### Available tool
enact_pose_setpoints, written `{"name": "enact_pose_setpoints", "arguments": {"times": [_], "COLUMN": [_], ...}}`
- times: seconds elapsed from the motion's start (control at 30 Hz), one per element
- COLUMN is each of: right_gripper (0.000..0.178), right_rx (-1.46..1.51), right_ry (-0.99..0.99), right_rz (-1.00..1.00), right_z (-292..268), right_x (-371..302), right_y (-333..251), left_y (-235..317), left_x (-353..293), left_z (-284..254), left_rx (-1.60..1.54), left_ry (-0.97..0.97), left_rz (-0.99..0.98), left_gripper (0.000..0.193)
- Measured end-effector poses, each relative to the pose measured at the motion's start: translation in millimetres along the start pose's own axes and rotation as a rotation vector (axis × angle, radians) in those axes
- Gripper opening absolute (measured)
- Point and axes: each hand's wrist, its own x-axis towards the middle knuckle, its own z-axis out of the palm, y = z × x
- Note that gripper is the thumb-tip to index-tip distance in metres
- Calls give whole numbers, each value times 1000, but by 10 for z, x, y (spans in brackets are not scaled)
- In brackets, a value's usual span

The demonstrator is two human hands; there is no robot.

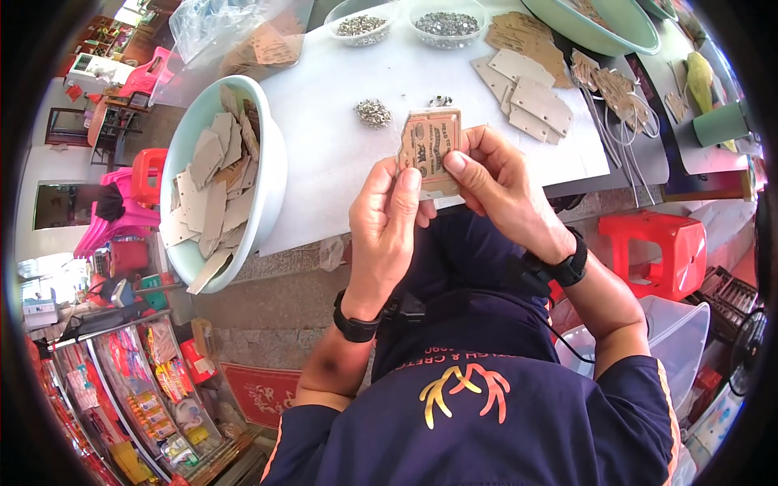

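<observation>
Both my hands grip a brown printed cardboard tag [431, 150] with cut corners, upright above the table's near edge. My left hand [389, 219] pinches its left side, thumb on the front. On the right side my right hand [502, 186] presses its thumb on the face, with the fingers partly hidden behind. Whether it is one tag or several stacked, I cannot tell. Just beyond lie a heap of small shiny metal fittings [373, 113] and a smaller cluster of metal fittings [440, 101]. Plain grey-brown cardboard tags [539, 105] with small holes lie overlapped to the right.
At left, a pale basin [274, 174] holds many loose cardboard pieces. Two clear tubs of small metal parts, a tub [361, 39] and its neighbour [448, 39], stand at the table's far side. A green basin [596, 36] is at far right; a red stool [656, 251] stands below.
</observation>
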Motion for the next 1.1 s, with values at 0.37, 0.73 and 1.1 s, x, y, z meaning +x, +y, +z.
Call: {"name": "enact_pose_setpoints", "arguments": {"times": [0.37, 0.73, 1.1], "right_gripper": [29, 28, 25], "right_rx": [-329, 48, 454], "right_ry": [-188, 67, -52], "right_rz": [-254, -88, -31], "right_z": [-218, 28, 54], "right_x": [111, -48, -53], "right_y": [-255, -105, 35], "left_y": [347, 113, 193], "left_x": [70, 13, 40], "left_z": [-108, -43, -52], "left_rx": [209, -90, -143], "left_ry": [-129, -116, -124], "left_rz": [16, 20, 62], "left_gripper": [18, 33, 44]}}
